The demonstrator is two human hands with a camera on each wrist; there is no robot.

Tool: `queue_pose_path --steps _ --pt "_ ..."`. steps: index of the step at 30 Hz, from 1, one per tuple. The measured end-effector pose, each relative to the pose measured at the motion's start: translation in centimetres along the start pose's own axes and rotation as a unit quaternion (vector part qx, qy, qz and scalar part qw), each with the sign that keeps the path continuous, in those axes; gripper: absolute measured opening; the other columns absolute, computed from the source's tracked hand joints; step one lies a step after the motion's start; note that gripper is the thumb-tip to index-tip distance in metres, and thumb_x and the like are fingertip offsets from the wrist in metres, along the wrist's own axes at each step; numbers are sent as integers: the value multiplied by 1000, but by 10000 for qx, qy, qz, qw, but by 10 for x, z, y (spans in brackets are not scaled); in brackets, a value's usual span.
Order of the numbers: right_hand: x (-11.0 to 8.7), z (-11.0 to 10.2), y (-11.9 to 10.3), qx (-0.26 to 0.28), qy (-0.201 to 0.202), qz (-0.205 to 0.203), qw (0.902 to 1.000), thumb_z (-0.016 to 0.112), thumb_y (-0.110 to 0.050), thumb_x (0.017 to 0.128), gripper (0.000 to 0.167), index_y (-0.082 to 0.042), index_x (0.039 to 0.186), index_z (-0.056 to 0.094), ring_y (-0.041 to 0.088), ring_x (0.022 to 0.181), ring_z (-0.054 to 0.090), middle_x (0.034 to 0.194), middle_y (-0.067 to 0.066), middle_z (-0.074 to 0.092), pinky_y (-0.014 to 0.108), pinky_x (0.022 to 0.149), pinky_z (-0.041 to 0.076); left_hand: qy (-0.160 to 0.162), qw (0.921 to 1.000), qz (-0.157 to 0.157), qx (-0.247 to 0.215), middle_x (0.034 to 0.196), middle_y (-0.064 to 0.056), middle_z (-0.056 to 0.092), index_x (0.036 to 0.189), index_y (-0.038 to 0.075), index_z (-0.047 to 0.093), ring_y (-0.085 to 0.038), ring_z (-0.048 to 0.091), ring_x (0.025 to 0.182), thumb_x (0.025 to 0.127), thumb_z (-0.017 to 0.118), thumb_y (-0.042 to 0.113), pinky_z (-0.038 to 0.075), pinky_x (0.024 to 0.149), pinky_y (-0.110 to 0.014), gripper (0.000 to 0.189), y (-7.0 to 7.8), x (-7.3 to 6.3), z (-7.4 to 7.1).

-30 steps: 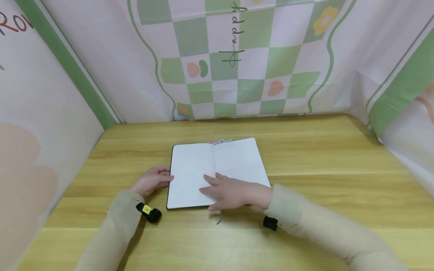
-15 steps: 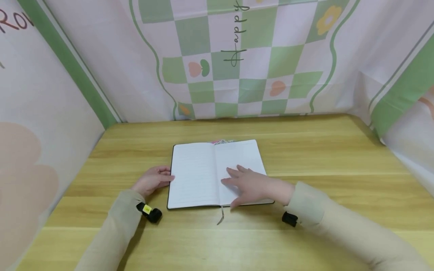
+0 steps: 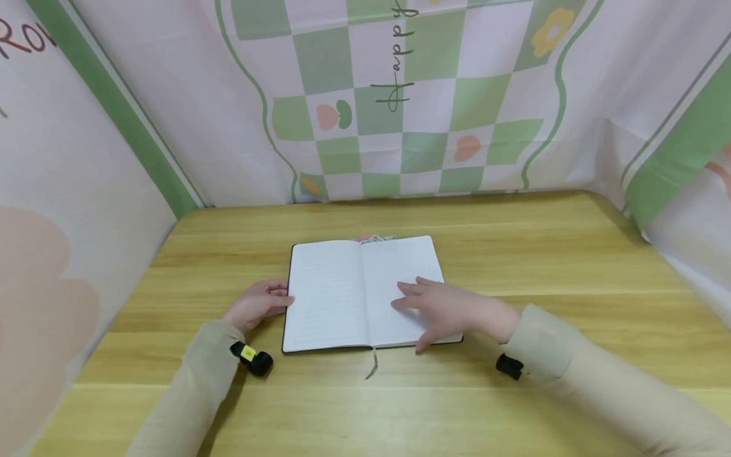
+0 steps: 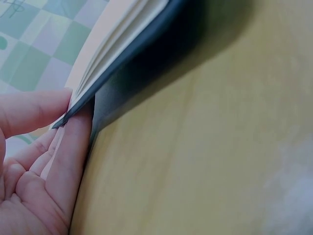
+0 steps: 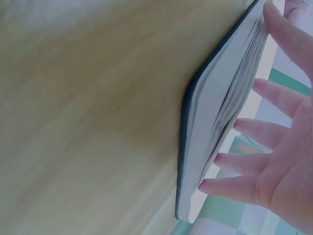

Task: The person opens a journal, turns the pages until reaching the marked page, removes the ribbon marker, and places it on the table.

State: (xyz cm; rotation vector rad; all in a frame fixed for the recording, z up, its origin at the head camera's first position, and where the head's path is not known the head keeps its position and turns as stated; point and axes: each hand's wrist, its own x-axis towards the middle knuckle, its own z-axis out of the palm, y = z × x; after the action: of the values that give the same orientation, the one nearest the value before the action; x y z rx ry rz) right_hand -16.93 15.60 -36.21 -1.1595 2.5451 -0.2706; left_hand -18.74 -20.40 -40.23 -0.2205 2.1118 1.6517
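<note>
An open notebook (image 3: 328,295) with a dark cover and pale, faintly lined pages lies on the wooden table. My left hand (image 3: 259,304) pinches its left edge; in the left wrist view the thumb (image 4: 34,110) is on top of the pages and fingers are under the dark cover (image 4: 132,61). Over the right-hand page, my right hand (image 3: 442,311) is spread, with its fingertips touching the paper. In the right wrist view the straight fingers (image 5: 242,188) meet the page beside the stacked page edges (image 5: 215,112). A thin ribbon bookmark (image 3: 374,365) hangs from the notebook's lower spine.
Something pink and silvery (image 3: 375,239) peeks out at the notebook's top edge; its kind is unclear. The wooden table (image 3: 542,266) reaches back to a curtain (image 3: 377,146) with green checks, and fabric also hangs on both sides.
My right hand has slid from near the centre fold to the right across the page, uncovering the fold and the ribbon bookmark. My left hand has stayed at the left edge.
</note>
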Motion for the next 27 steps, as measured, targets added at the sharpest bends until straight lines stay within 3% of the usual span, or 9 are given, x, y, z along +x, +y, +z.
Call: queue_pose_path --steps 10,16,23,27 --pt "-4 -5 -2 3 122 -15 9999 81 -39 71 67 -7 126 60 52 125 41 139 25 46 57 104 36 44 10000 -9 89 113 -10 54 135 -8 38 -11 56 93 91 59 2 51 90 -27 51 1 2 0" --pt "-6 -5 1 75 269 -251 9993 79 -35 74 52 -8 117 66 50 121 46 133 23 53 56 101 40 64 9998 -87 139 119 -13 52 137 -8 37 -13 56 96 91 60 3 50 94 -30 53 4 1 0" --pt "-7 -4 5 47 681 -1329 9888 71 -12 83 7 -10 90 74 28 106 63 110 11 69 39 89 53 71 9999 -84 121 117 -12 52 138 -8 36 -13 55 95 91 60 4 51 92 -28 54 2 1 0" --pt "-10 -5 6 -79 1064 -1805 9778 71 -3 81 5 -8 81 73 20 92 66 96 6 72 31 80 56 74 9999 -75 95 115 -10 53 138 -8 36 -12 55 94 91 60 4 51 91 -27 54 0 1 0"
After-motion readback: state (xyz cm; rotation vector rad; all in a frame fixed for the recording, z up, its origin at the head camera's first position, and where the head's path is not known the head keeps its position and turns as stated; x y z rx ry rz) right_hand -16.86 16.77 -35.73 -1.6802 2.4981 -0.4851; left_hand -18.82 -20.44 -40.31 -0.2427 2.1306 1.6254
